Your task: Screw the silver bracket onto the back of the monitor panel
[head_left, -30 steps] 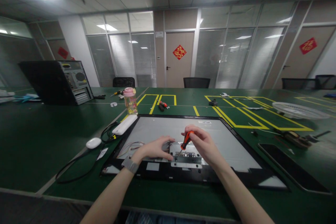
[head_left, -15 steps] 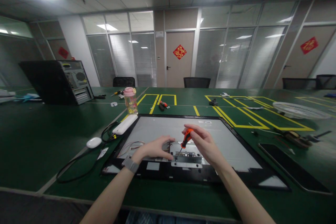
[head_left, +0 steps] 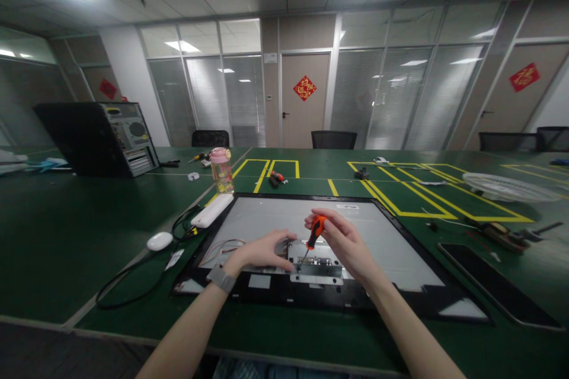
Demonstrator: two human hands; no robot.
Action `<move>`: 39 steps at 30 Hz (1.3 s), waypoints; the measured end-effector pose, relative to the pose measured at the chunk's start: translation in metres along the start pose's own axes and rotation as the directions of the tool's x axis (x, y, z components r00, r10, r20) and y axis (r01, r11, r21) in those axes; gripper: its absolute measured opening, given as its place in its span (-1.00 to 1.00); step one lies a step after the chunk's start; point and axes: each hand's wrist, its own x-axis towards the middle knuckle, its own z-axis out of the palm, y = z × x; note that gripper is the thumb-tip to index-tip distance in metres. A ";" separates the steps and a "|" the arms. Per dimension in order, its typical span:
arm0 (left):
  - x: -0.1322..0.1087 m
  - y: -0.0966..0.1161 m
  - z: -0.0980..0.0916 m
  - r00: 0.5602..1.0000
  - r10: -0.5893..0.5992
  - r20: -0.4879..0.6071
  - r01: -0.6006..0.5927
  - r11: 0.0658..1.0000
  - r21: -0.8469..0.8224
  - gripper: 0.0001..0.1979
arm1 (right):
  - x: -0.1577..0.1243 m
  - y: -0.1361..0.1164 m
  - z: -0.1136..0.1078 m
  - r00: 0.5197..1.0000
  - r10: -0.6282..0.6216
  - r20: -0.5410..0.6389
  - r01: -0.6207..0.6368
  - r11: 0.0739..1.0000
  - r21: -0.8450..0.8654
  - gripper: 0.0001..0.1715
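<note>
My right hand [head_left: 347, 244] grips an orange and black screwdriver [head_left: 316, 231] by its handle. The screwdriver leans, its tip down at the left part of a metal bracket [head_left: 317, 279]. That bracket sits on the back of a flat display panel [head_left: 271, 210], grey with a black frame, lying on the table. At the bracket's left edge, my left hand [head_left: 265, 250] rests with thumb and fingers apart; a grey-banded watch [head_left: 221, 278] is on its wrist. Thin wires [head_left: 222, 247] run across the panel left of this hand. The screw under the tip is too small to make out.
Left of the panel are a white power strip [head_left: 213, 211], a black cable [head_left: 127, 302], a white mouse [head_left: 159, 241] and a pink-lidded bottle [head_left: 221, 169]. A black computer case [head_left: 84, 139] stands further left. On the right lies a long black bar [head_left: 498, 284]; pliers [head_left: 275, 178] lie behind.
My right hand's fingers have shifted slightly on the screwdriver's handle, while its tip stays at the same spot. The left hand has hardly moved.
</note>
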 end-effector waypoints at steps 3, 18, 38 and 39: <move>0.000 0.003 0.000 1.000 0.011 -0.007 -0.011 1.000 -0.001 -0.28 | 0.000 0.001 -0.001 1.000 -0.017 0.007 0.017 1.000 0.000 -0.67; -0.001 0.003 0.000 1.000 0.001 -0.011 -0.001 1.000 0.001 -0.26 | 0.000 -0.001 0.003 0.983 -0.162 -0.089 0.127 0.942 -0.312 -0.63; -0.001 0.003 0.000 1.000 -0.028 -0.009 0.028 1.000 -0.001 -0.24 | 0.001 0.000 0.001 0.942 -0.298 -0.157 0.183 0.844 -0.504 -0.73; -0.001 0.003 0.000 1.000 -0.023 -0.011 0.023 1.000 -0.001 -0.24 | 0.000 0.000 0.001 0.951 -0.277 -0.140 0.180 0.860 -0.478 -0.68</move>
